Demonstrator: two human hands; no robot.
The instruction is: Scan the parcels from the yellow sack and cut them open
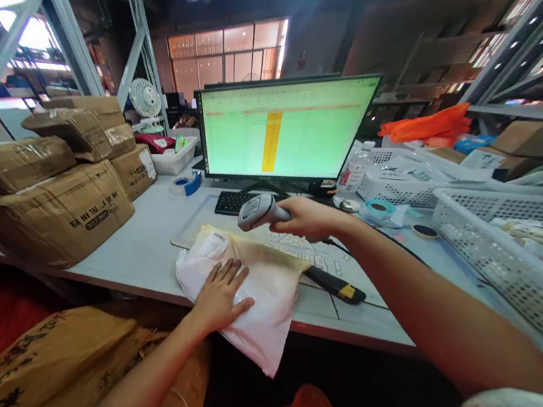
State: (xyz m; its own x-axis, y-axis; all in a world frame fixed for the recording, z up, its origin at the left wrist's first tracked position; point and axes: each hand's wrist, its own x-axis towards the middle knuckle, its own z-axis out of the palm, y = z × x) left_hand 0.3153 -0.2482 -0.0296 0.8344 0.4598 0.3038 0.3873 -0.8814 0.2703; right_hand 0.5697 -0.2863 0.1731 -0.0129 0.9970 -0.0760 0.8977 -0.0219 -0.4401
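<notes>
My left hand (221, 296) lies flat on a white plastic mailer bag (249, 297), fingers spread. The bag rests on the table edge, with a yellowish flap or inner layer along its top and a barcode label (214, 244) near its upper corner. My right hand (306, 218) grips a grey handheld barcode scanner (261, 211), holding it just above the bag with its head toward the label. Below that hand, a black tool with a yellow patch (334, 287) lies beside the bag; I cannot tell what it is.
A monitor (286, 130) showing a spreadsheet stands behind a black keyboard (233, 202). Brown wrapped parcels (54, 217) are stacked at the left. White perforated plastic baskets (510, 251) sit at the right, and a yellow-brown sack (46, 363) lies at lower left.
</notes>
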